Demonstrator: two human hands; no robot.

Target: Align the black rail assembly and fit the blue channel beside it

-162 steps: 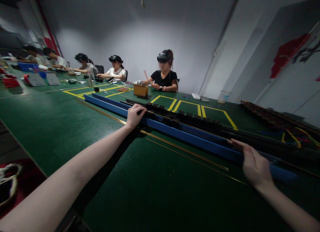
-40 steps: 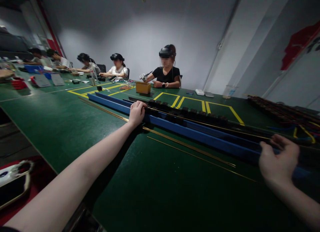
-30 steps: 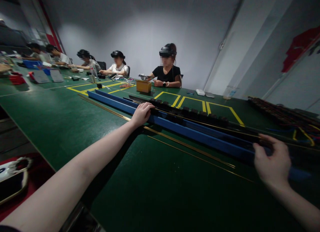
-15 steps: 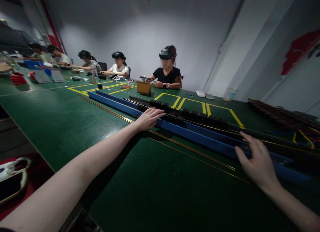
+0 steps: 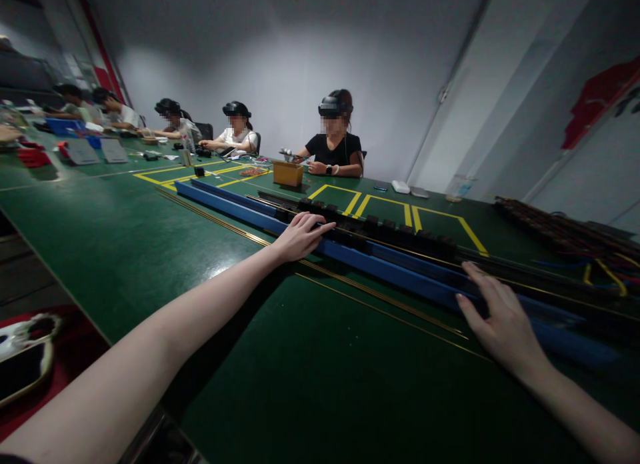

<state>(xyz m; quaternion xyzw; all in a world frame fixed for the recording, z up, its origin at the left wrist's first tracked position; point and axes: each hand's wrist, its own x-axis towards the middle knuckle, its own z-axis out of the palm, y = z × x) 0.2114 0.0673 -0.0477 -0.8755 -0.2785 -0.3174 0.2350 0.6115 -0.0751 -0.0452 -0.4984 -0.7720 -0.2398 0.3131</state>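
Observation:
A long blue channel (image 5: 380, 265) runs slantwise across the green table. Black strips with block-like pieces (image 5: 373, 223) lie along its far side, and a thin brass rod (image 5: 425, 253) stretches lengthwise over them. My left hand (image 5: 303, 237) rests on the channel near its middle, fingers stretched over the black parts. Further right, my right hand (image 5: 500, 317) is spread at the channel's near edge, its fingertips by the brass rod; whether they touch it I cannot tell. Several loose brass rods (image 5: 395, 305) lie on the table in front of the channel.
Yellow tape outlines (image 5: 387, 211) mark the green table (image 5: 115, 224) behind the channel. A yellow-brown box (image 5: 288, 174) stands opposite, before a person in black (image 5: 335, 151). Bundled dark strips with wires (image 5: 565, 241) lie at right. Several other people sit along the far side.
My right hand has shifted a little to the left along the channel. My left hand stays in place, its index finger now extended further and the other fingers more bent.

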